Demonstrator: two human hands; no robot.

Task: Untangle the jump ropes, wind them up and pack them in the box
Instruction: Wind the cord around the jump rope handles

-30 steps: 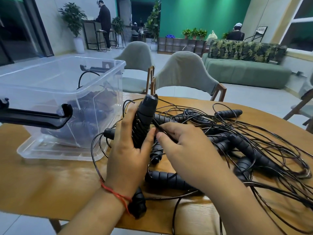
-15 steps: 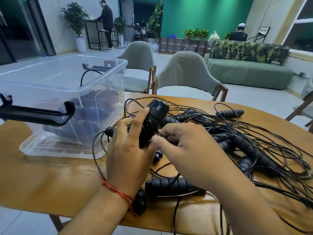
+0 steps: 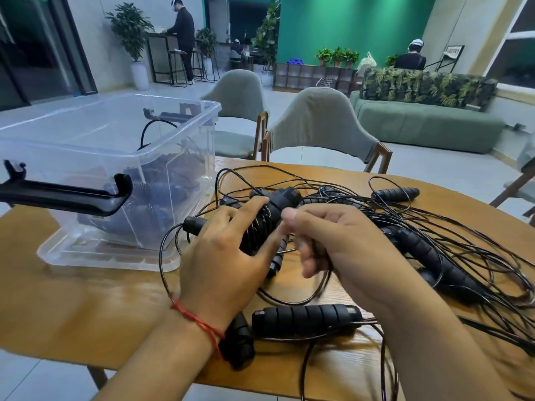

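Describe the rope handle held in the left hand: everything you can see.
The handle is black and matte, rubber or plastic by its look, its rounded end cap poking out above the left hand. Thin glossy black cord is wound in tight turns round its middle. It tilts up to the right, held above the table, just right of the clear box. The left hand grips it; the blurred right hand seems to pinch the loose cord beside it.

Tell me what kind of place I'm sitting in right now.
Probably a shared lounge or café-style common room: there's a green sofa with leaf-print cushions, a tall counter with stools, and potted plants by the walls.
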